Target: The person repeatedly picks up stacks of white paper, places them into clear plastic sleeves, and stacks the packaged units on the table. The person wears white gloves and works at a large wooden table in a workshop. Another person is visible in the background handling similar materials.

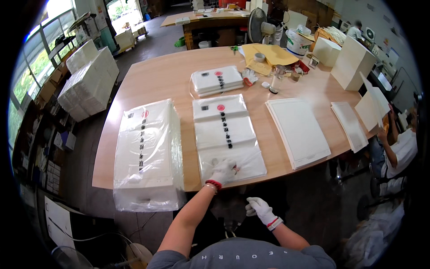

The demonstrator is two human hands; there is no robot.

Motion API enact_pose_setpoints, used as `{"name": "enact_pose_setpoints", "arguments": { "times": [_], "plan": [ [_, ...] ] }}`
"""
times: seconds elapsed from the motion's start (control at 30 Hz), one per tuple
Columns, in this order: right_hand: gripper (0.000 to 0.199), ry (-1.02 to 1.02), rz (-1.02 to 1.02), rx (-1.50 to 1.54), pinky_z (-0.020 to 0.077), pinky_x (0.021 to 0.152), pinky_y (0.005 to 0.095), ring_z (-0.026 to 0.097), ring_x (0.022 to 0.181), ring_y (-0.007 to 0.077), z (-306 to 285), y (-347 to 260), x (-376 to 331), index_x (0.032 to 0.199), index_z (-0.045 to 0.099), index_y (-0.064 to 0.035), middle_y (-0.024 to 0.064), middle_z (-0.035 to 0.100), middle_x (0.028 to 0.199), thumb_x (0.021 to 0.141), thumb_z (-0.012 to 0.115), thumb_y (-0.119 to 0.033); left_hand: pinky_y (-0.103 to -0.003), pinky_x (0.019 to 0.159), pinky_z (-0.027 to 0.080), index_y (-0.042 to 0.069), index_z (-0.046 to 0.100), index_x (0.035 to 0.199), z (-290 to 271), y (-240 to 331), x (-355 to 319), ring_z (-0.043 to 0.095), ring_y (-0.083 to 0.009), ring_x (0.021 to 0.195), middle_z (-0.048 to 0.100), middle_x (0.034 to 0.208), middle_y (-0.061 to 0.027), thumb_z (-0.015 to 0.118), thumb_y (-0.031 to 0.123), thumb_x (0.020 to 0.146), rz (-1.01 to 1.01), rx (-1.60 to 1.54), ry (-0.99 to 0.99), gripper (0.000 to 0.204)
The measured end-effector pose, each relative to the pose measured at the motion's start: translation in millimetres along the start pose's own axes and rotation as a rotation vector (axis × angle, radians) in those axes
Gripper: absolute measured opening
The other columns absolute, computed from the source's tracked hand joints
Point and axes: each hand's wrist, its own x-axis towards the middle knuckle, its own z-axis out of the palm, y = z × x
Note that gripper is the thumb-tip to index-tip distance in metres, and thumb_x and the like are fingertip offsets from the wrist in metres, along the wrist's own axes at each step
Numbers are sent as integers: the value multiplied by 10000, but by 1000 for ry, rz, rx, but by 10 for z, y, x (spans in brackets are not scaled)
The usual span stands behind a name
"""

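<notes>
My left hand [223, 171], in a white glove with a red band at the wrist, rests on the near end of a flat stack of printed clear plastic bags [224, 130]. Its fingers look curled on the top plastic bag. Off the table's front edge, near my lap, hangs my right hand [259, 208], also gloved, fingers drawn together and nothing visible in them. Left of the bags stands a tall white block wrapped in clear plastic [148, 152], overhanging the edge. On the right lies a stack of white sheets [298, 132].
Behind the bags lies another bundle of printed bags [217, 80], beside a loose glove [250, 77]. Yellow paper [268, 56], tape rolls and white boxes [353, 62] fill the far right. A seated co-worker [398, 148] holds white board at the right edge.
</notes>
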Motion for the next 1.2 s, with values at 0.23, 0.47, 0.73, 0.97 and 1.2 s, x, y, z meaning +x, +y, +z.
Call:
{"name": "enact_pose_setpoints", "arguments": {
  "times": [0.23, 0.47, 0.73, 0.97, 1.2],
  "plan": [
    [326, -220, -57, 410, 522, 587, 309, 547, 629, 121, 218, -663, 651, 1141, 525, -24, 59, 562, 849, 912, 547, -254, -354, 591, 450, 15, 607, 827, -191, -144, 175, 579, -223, 614, 602, 691, -160, 582, 194, 839, 56, -270, 110, 182],
    [287, 79, -356, -364, 474, 724, 385, 570, 893, 208, 335, -991, 1383, 1050, 590, -52, 120, 560, 1110, 829, 620, -232, -298, 580, 430, 19, 491, 647, -248, -137, 299, 523, -156, 604, 508, 619, -53, 524, 170, 883, -136, -674, 340, 281],
    [210, 586, -1439, -908, 403, 899, 455, 500, 1017, 413, 293, -1252, 801, 910, 542, 3, 244, 538, 1058, 740, 650, -58, -188, 599, 424, 11, 536, 1067, -526, 109, 562, 450, -59, 595, 640, 876, -42, 512, 136, 908, -226, -1086, 117, 204],
    [253, 355, -844, -1666, 431, 854, 416, 524, 947, 344, 581, -1218, 1561, 1007, 568, -27, 164, 561, 1010, 761, 563, -87, -234, 667, 459, -10, 441, 1235, -1091, 805, 380, 595, -119, 815, 654, 981, -98, 557, 45, 874, 82, -803, 64, 383],
    [302, -165, -779, -411, 461, 834, 315, 585, 952, 227, 301, -1165, 285, 1103, 573, -19, 146, 601, 1008, 809, 616, -69, -345, 640, 484, 47, 510, 1151, -881, 758, -29, 612, -246, 714, 639, 850, -57, 690, 146, 743, 219, -70, 201, 457]
  ]
}}
